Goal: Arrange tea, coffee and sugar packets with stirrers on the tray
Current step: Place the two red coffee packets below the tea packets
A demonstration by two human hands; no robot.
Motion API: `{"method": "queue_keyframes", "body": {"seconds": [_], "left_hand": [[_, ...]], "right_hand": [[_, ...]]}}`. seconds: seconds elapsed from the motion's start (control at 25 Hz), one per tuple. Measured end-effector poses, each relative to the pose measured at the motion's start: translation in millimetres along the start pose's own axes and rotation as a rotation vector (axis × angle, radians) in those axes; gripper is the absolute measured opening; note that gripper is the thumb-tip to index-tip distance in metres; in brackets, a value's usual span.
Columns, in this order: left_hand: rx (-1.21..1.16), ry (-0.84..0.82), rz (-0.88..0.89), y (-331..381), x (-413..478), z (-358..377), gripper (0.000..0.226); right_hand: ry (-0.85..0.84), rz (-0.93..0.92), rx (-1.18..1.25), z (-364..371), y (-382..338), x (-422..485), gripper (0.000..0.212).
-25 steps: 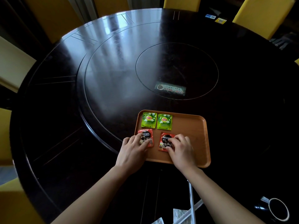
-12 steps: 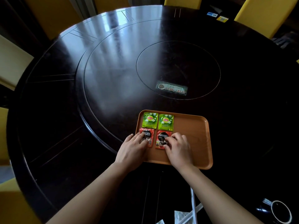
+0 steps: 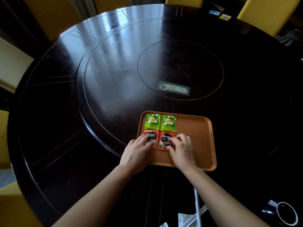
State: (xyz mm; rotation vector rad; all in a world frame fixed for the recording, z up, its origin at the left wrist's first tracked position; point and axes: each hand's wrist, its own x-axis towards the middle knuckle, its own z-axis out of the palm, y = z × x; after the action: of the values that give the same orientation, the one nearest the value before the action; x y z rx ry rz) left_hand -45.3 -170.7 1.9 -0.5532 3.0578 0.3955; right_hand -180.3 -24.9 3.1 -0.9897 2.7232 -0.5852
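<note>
Both hands lie flat on the tray, fingers spread and pressing down, clasping nothing. The left hand [image 3: 136,151] rests its fingertips on the left red Nescafé coffee packet [image 3: 151,139], and the right hand [image 3: 182,149] does the same on the right red Nescafé coffee packet [image 3: 165,140]; the two packets sit side by side, nearly edge to edge, between the two hands. Directly beyond them, touching or almost touching their far edges, lie two green Lipton tea packets [image 3: 152,121], the second [image 3: 168,123] just beside the first, so the four make a neat block in the tray's far-left corner. The orange-brown tray [image 3: 200,141] stretches bare to the right of the right hand. It stands near the edge of a large round dark table [image 3: 82,112]. Nearer than the wrists, under the right forearm, a pale stirrer [image 3: 197,208] and some white packets [image 3: 185,218] wait on the table, and a dark mug [image 3: 286,214] stands well off to the right.
</note>
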Motion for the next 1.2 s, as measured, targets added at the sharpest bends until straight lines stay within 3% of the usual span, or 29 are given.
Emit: {"method": "queue_keyframes", "body": {"seconds": [0.64,0.88,1.04,1.2], "left_hand": [[0.022,-0.023,0.008,-2,-4,0,0.038],[0.007,-0.010,0.001,-1,-6,-4,0.052],[0.012,-0.015,-0.004,3,-14,-11,0.043],[-0.041,0.093,0.011,27,-51,-20,0.036]], "right_hand": [[0.011,0.017,0.038,4,5,-1,0.036],[0.034,0.014,0.100,5,10,-1,0.035],[0.069,-0.039,0.152,-2,13,-13,0.027],[0.068,-0.037,0.233,-25,21,-49,0.015]]}}
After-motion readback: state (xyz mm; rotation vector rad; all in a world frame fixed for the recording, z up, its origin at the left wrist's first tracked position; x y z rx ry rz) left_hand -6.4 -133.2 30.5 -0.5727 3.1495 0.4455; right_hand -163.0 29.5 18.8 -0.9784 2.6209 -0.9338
